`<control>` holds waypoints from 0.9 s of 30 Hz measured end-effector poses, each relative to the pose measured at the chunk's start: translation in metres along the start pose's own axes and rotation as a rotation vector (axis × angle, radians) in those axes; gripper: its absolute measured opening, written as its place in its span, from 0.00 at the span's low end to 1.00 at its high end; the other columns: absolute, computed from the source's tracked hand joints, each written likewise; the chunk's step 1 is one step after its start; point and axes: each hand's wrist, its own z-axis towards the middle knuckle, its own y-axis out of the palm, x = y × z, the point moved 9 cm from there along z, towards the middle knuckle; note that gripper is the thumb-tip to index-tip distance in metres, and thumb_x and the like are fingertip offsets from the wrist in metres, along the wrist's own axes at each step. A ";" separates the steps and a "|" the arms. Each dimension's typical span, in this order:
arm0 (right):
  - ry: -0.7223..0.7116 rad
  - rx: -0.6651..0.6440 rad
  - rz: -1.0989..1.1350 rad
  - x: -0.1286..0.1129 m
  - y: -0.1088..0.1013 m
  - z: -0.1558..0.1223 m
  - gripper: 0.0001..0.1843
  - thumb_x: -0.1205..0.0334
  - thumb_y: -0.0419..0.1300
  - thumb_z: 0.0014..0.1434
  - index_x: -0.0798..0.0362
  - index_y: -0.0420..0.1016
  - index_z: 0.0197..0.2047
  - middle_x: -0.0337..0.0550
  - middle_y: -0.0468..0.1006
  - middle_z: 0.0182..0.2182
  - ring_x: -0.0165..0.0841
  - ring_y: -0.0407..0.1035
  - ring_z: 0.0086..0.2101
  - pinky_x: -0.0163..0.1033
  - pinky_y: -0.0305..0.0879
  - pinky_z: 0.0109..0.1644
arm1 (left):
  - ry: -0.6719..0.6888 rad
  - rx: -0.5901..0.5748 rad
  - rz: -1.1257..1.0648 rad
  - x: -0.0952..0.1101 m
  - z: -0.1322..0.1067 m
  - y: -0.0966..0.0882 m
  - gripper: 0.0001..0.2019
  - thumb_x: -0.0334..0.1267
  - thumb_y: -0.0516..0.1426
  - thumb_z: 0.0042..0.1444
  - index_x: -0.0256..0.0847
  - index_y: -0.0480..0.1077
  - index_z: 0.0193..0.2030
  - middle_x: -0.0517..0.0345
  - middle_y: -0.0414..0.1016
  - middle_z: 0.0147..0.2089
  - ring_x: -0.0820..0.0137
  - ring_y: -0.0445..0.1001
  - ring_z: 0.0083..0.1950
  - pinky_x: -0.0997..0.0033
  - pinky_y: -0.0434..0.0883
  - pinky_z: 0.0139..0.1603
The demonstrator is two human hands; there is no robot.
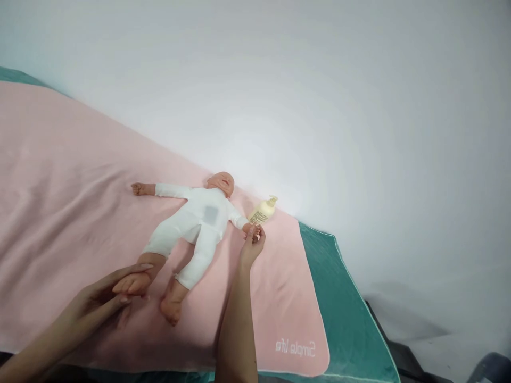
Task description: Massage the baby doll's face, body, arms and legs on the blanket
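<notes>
A baby doll (213,213) in a white suit lies on its back, arms spread, on a pink blanket (275,276). My left hand (106,292) is closed around one of the doll's feet (133,284), thumb on one side and fingers on the other. The doll's other foot (171,308) rests free on the blanket. With fingertips pinched, my right hand (253,244) holds the doll's hand (247,227) on the right side. Just beyond that hand, a pale yellow pump bottle (263,211) leans at a tilt on the blanket.
Under the blanket, a green cover (335,287) shows along the right side and the far left corner. A white wall (319,106) rises directly behind the bed's far edge. Dark objects (407,361) stand at the lower right.
</notes>
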 end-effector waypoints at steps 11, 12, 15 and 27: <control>-0.476 -0.564 -0.325 -0.061 0.109 -0.042 0.17 0.63 0.57 0.59 0.50 0.78 0.51 0.44 0.71 0.45 0.28 0.68 0.32 0.35 0.70 0.40 | 0.052 -0.217 -0.038 0.090 0.105 0.027 0.23 0.50 0.56 0.61 0.46 0.67 0.61 0.58 0.76 0.33 0.71 0.67 0.24 0.73 0.61 0.23; -0.497 -0.599 -0.342 -0.058 0.114 -0.047 0.18 0.65 0.57 0.59 0.49 0.78 0.52 0.44 0.71 0.45 0.29 0.69 0.34 0.36 0.70 0.42 | 0.055 -0.230 -0.043 0.092 0.115 0.031 0.23 0.49 0.56 0.61 0.45 0.67 0.61 0.57 0.75 0.32 0.71 0.67 0.24 0.73 0.59 0.23; -0.526 -0.644 -0.391 -0.048 0.121 -0.057 0.21 0.69 0.57 0.57 0.48 0.77 0.53 0.44 0.70 0.45 0.31 0.71 0.39 0.36 0.72 0.45 | 0.054 -0.266 -0.062 0.093 0.141 0.040 0.25 0.49 0.56 0.61 0.43 0.65 0.62 0.55 0.75 0.33 0.71 0.66 0.24 0.75 0.54 0.21; -0.245 -0.201 -0.077 -0.025 0.065 -0.014 0.17 0.60 0.61 0.57 0.54 0.76 0.50 0.45 0.74 0.45 0.23 0.63 0.27 0.32 0.68 0.35 | 0.067 -0.246 0.044 0.091 0.120 0.040 0.29 0.52 0.55 0.62 0.39 0.63 0.66 0.59 0.72 0.30 0.75 0.61 0.23 0.78 0.56 0.21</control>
